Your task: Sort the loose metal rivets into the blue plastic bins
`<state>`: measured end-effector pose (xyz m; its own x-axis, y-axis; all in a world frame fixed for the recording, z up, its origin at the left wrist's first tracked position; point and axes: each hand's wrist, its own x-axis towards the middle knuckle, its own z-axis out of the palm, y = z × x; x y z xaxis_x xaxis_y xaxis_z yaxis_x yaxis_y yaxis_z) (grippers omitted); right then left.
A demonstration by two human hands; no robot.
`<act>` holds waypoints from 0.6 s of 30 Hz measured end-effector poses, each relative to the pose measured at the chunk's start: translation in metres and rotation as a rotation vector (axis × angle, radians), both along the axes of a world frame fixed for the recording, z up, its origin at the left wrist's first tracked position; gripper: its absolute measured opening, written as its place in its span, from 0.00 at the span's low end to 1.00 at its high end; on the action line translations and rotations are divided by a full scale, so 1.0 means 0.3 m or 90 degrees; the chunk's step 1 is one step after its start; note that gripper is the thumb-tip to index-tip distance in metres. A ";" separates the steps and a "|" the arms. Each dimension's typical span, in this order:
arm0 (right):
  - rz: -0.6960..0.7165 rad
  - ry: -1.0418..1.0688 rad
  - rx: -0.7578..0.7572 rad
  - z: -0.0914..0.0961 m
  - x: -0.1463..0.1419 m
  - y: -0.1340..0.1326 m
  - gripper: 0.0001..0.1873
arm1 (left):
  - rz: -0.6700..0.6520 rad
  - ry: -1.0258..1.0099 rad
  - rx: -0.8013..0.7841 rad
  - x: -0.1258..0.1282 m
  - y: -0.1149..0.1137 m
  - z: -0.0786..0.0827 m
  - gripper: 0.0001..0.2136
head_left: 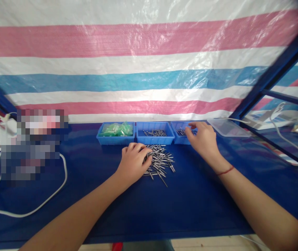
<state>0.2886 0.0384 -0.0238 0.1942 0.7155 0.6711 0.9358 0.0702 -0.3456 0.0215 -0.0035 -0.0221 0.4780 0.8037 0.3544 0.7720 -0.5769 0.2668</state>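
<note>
Pile of metal pins (161,162) lies loose on the table (190,205) just before the middle bin (155,140), presumably for easy reach, with left hand (133,161) bent over its left side and right hand (203,138) half-curled at the right bin (180,140); whether either grips anything, cannot tell.

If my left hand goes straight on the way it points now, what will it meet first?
Your left hand would probably meet the pile of metal pins first; it may already touch them, as depth is unclear.
</note>
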 end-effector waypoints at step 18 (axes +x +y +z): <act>0.524 -0.138 -0.182 -0.013 -0.234 -0.132 0.06 | 0.017 0.054 -0.010 -0.001 0.015 -0.011 0.09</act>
